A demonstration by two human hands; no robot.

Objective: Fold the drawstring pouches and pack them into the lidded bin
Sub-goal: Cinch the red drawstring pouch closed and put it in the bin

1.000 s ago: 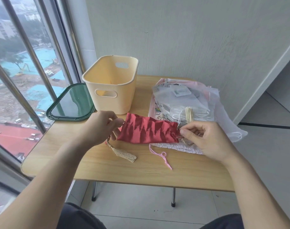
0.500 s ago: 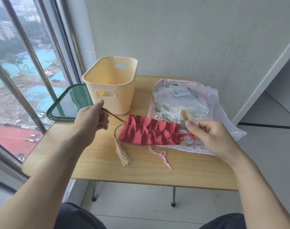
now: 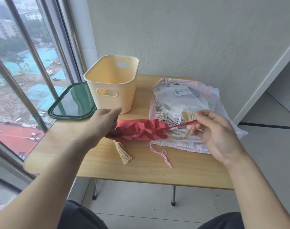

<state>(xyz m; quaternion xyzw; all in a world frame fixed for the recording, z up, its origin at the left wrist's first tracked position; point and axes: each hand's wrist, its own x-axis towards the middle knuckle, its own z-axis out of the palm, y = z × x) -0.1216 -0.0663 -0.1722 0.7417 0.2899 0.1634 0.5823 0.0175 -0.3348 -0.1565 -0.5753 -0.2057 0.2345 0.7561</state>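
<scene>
Wooden table [image 3: 141, 169], light grain, metal legs. On it: cream bin [image 3: 112, 90] at rear left, upright, open; dark green lid [image 3: 71, 104] flat beside bin, overhanging left edge; stack of pale pouches [image 3: 182, 116] at right; red pouch [image 3: 141, 131] mid-table; tan tassel [image 3: 122, 152] and pink cord [image 3: 164, 154] near front.

High-rise home balcony, barred window [image 3: 33, 66] over city, small folding table [image 3: 141, 162]
</scene>
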